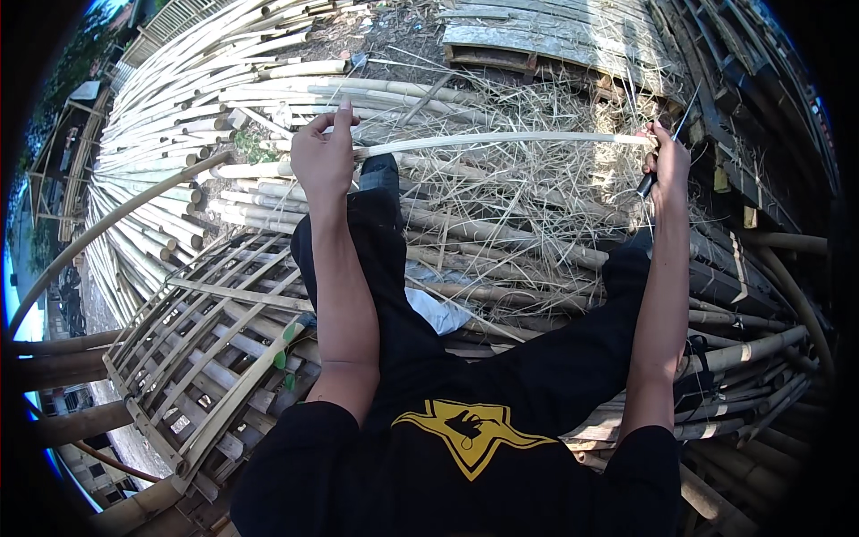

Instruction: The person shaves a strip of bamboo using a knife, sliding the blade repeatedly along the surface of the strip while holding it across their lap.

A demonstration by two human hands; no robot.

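A long pale bamboo strip (501, 140) stretches between my hands, bowed slightly upward. At its left end my left hand (324, 157) is closed around it with the thumb pointing up; the fingers are partly hidden behind the palm. My right hand (669, 161) grips the other end. It also holds a knife with a dark handle (645, 185), whose thin blade slants up past the fingers. Below the strip lies a heap of bamboo shavings (546, 192), between my spread legs.
Many cut bamboo poles (170, 134) are stacked at the left and far left. A slatted bamboo frame (215, 340) stands beside my left leg. A wooden platform (546, 36) is at the far side. More poles (752, 353) lie at my right, and a white sheet (436, 311) lies between my legs.
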